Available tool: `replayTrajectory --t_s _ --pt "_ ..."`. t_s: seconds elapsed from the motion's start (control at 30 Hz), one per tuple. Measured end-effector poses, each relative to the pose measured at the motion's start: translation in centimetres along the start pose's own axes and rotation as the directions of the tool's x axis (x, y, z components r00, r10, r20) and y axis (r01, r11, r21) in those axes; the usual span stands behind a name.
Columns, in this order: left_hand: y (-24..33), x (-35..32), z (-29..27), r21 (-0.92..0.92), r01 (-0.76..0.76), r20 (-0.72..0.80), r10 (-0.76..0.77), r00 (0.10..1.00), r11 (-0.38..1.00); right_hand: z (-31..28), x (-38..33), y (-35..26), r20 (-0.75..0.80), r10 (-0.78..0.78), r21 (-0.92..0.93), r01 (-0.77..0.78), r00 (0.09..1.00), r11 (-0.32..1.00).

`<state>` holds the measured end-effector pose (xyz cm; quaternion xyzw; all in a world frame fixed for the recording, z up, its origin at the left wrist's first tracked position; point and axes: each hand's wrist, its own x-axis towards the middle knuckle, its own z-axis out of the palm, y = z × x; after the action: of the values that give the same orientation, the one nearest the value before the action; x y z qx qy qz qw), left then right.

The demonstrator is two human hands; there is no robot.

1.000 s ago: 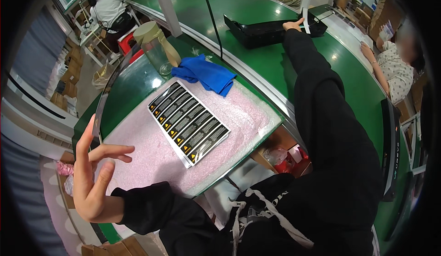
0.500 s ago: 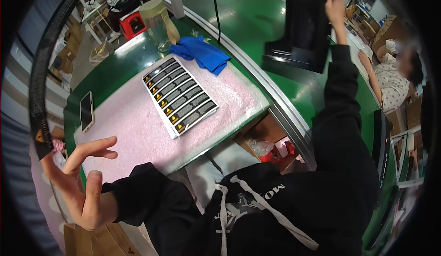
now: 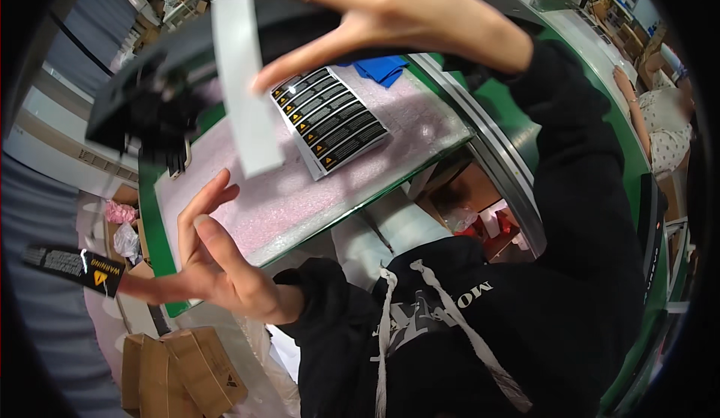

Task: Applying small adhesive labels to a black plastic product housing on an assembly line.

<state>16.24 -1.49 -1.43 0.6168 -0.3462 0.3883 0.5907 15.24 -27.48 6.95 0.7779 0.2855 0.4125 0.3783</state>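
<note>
My left hand (image 3: 232, 268) is at the lower left with its fingers apart. A black warning label (image 3: 75, 269) with a yellow triangle clings to one outstretched fingertip. My right hand (image 3: 390, 13) spans a long black part (image 3: 195, 43) raised over the table, fingers toward its far edge and thumb toward the near one. By that thumb's tip hangs a white strip (image 3: 244, 88), blurred; I cannot tell what holds it. A sheet of black warning labels (image 3: 334, 121) lies on pink foam wrap (image 3: 420, 118), partly behind the right hand.
Behind the label sheet lies a blue cloth (image 3: 381, 71). The foam-covered table has a green edge (image 3: 390, 189). Cardboard (image 3: 180, 373) is at lower left. Open boxes sit beneath the metal rail (image 3: 517, 181). Another person (image 3: 660, 118) is at the right.
My right hand has brought the black part from the upper right across to the left, over the table. My left hand moved rightward with the label. The white strip has come into view.
</note>
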Motion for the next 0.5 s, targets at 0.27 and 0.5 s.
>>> replayTrajectory --t_s 0.27,0.5 --pt "-4.7 -1.4 -0.9 0.241 0.162 -0.142 -0.131 0.981 0.957 4.1 4.8 -9.7 -0.228 -0.007 0.108 0.033 0.974 0.994" --pt "-3.1 -4.2 -0.1 -0.485 0.342 -0.046 -0.414 0.909 0.805 1.1 3.5 -13.5 -0.203 0.178 0.252 -0.124 0.963 0.96"
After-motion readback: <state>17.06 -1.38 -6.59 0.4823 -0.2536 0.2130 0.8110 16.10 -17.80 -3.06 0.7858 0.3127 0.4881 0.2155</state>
